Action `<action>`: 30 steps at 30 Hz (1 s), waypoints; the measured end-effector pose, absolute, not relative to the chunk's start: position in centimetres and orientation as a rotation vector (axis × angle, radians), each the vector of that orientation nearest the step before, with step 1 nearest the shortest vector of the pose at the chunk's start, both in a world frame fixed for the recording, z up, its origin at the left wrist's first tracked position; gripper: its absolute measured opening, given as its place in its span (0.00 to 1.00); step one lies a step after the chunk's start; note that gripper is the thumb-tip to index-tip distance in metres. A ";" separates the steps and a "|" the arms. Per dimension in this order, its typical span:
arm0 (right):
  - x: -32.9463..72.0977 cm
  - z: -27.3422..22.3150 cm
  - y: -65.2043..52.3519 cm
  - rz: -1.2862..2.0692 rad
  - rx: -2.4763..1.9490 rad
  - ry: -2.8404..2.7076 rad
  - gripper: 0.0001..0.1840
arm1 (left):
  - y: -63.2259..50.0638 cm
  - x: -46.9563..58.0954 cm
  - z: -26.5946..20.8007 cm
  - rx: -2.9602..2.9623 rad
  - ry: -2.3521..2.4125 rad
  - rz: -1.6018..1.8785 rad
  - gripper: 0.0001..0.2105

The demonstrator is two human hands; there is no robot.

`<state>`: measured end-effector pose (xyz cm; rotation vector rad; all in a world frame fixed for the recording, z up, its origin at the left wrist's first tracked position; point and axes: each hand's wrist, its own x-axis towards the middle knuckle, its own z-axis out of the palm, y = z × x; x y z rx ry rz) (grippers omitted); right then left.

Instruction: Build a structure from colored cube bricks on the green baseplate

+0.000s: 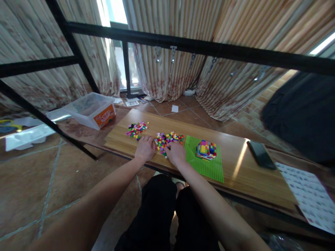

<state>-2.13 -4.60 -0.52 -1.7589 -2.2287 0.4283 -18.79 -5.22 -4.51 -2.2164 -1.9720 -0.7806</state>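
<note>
On the wooden board, a heap of small coloured building bricks (171,138) lies between my hands. My right hand (176,152) is at the near side of this heap, its fingers closed in a pinch among the bricks; what they hold is too small to tell. Left of the heap, my left hand (145,147) rests on the board with its fingers curled in, and whatever may be under them is hidden. A smaller brick pile (137,129) lies just beyond it. To the right of my right hand, a multicoloured brick build (206,150) stands on a green baseplate (192,164).
A dark phone (261,154) lies on the board's right part, with a printed sheet (309,191) beyond it. At the left stands a clear plastic box (90,111) with an orange label. A black metal bar (183,43) crosses above, before the curtains.
</note>
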 end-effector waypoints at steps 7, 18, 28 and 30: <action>-2.3 0.2 -4.6 0.419 -1.739 -2.201 0.11 | -5.1 -19.0 -4.6 -2.215 -1.957 -0.784 0.11; 8.2 1.5 -10.1 0.881 -1.344 -1.267 0.14 | -4.7 -19.3 -5.0 -2.204 -1.892 -0.777 0.11; 16.7 1.5 -10.7 1.169 -1.091 -0.622 0.15 | -4.6 -19.4 -4.9 -2.225 -1.859 -0.785 0.13; 16.7 1.1 -10.4 1.106 -1.142 -0.681 0.17 | -4.6 -19.5 -4.9 -2.229 -1.868 -0.791 0.13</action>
